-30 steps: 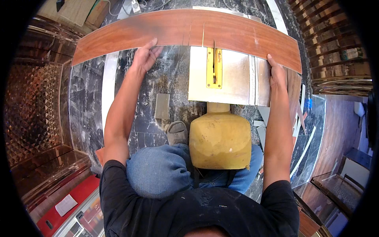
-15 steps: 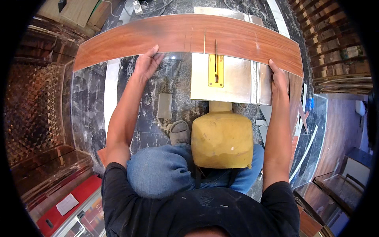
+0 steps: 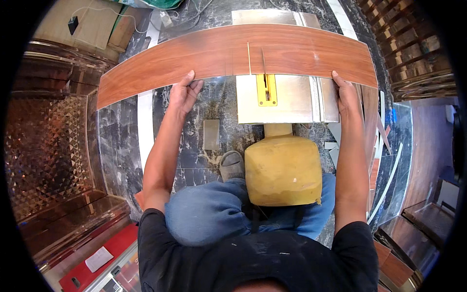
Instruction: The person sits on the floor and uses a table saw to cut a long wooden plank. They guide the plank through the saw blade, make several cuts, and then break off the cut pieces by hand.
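My left hand (image 3: 186,95) grips the near edge of a long reddish wood-look plank (image 3: 160,58), thumb on top and fingers curled under. My right hand (image 3: 346,93) holds the same plank's near edge farther right, thumb on top. The plank lies crosswise over a metal saw table (image 3: 287,102) with a yellow insert (image 3: 267,102); the thin blade (image 3: 262,61) shows within the plank's area, right of a narrow pale slit cut in it. Below the table is a yellow rounded housing (image 3: 283,170), between my bent legs.
A grey rectangular piece (image 3: 211,134) lies on the dark marbled floor. Offcut strips (image 3: 399,170) lie at the right. A white power strip and cables (image 3: 165,19) are at the back, a red case (image 3: 92,253) at lower left, and shiny bronze panels (image 3: 44,146) along the left.
The plank has moved toward me across the saw table, with both hands still on it; less of the table's near part now shows. The view has shifted slightly.
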Tool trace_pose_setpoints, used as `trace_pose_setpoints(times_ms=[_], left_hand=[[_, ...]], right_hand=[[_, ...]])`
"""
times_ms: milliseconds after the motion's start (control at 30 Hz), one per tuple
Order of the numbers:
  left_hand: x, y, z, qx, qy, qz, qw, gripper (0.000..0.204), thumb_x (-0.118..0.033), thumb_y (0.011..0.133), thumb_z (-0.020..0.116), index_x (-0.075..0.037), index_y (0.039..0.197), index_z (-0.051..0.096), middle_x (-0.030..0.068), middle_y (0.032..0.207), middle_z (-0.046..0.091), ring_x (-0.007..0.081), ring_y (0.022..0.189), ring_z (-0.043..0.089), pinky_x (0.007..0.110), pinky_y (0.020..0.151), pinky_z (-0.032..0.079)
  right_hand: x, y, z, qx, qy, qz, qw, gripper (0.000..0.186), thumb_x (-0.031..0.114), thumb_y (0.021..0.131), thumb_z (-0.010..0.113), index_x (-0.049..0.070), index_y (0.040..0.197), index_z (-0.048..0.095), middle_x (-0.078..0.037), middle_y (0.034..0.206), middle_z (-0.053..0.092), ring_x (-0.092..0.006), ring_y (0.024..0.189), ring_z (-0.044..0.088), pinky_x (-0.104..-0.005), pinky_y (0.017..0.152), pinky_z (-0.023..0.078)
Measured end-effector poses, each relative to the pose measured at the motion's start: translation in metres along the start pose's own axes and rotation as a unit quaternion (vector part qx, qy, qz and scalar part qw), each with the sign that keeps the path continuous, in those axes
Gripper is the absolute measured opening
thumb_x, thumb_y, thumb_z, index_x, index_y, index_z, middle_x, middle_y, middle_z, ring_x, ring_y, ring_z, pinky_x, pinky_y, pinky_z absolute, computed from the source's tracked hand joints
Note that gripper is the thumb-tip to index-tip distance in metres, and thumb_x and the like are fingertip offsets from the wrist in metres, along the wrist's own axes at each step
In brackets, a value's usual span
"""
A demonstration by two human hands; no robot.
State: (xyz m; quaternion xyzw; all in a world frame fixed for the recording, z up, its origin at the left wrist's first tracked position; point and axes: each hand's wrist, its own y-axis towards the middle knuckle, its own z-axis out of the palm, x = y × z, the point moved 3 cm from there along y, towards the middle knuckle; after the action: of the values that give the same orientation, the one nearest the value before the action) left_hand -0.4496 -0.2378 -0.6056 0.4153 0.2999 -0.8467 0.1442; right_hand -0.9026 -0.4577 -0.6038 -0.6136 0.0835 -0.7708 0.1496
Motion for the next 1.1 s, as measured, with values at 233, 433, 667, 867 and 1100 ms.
trace_pose_setpoints(times_ms=[233,433,667,867,1100], left_hand=[[0.001,-0.008,0.006,0.005,-0.016,-0.013,1.000,0.029,-0.012,0.094,0.064,-0.009,0.122,0.057,0.0041,0.113,0.065,0.0182,0.098,0.065,0.031,0.082,0.057],[-0.001,0.002,0.008,0.002,-0.006,0.009,1.000,0.033,-0.011,0.094,0.063,-0.008,0.125,0.053,0.0068,0.116,0.063,0.0193,0.098,0.065,0.033,0.084,0.057],[-0.014,0.040,0.017,0.006,-0.015,0.013,1.000,0.034,-0.010,0.093,0.064,-0.008,0.125,0.052,0.0061,0.115,0.062,0.0218,0.097,0.065,0.034,0.085,0.057],[-0.009,0.036,0.016,-0.002,-0.034,0.008,0.999,0.032,-0.009,0.092,0.066,-0.006,0.121,0.054,0.0064,0.111,0.064,0.0209,0.095,0.065,0.032,0.082,0.058],[-0.008,0.022,0.017,0.003,-0.027,0.011,1.000,0.032,-0.011,0.093,0.065,-0.007,0.123,0.054,0.0060,0.116,0.063,0.0196,0.097,0.065,0.033,0.084,0.057]], right_hand=[[0.002,-0.005,-0.002,0.001,-0.011,0.015,1.000,0.041,0.017,0.092,0.067,-0.007,0.123,0.057,-0.015,0.119,0.064,-0.0223,0.106,0.062,-0.0332,0.095,0.047],[0.013,-0.008,0.008,-0.011,-0.034,0.043,0.998,0.042,0.019,0.092,0.067,-0.005,0.124,0.057,-0.015,0.118,0.064,-0.0228,0.104,0.062,-0.0338,0.094,0.048],[0.025,0.028,0.032,0.007,-0.017,0.027,0.999,0.040,0.020,0.092,0.067,-0.005,0.122,0.057,-0.015,0.117,0.064,-0.0226,0.104,0.063,-0.0345,0.091,0.050],[0.018,0.034,0.024,0.002,-0.026,0.018,1.000,0.041,0.018,0.091,0.067,-0.006,0.123,0.057,-0.016,0.119,0.063,-0.0224,0.102,0.064,-0.0340,0.093,0.050],[0.011,0.037,0.016,0.003,-0.001,0.013,1.000,0.042,0.016,0.089,0.071,-0.010,0.119,0.057,-0.020,0.116,0.064,-0.0258,0.102,0.065,-0.0359,0.089,0.051]])
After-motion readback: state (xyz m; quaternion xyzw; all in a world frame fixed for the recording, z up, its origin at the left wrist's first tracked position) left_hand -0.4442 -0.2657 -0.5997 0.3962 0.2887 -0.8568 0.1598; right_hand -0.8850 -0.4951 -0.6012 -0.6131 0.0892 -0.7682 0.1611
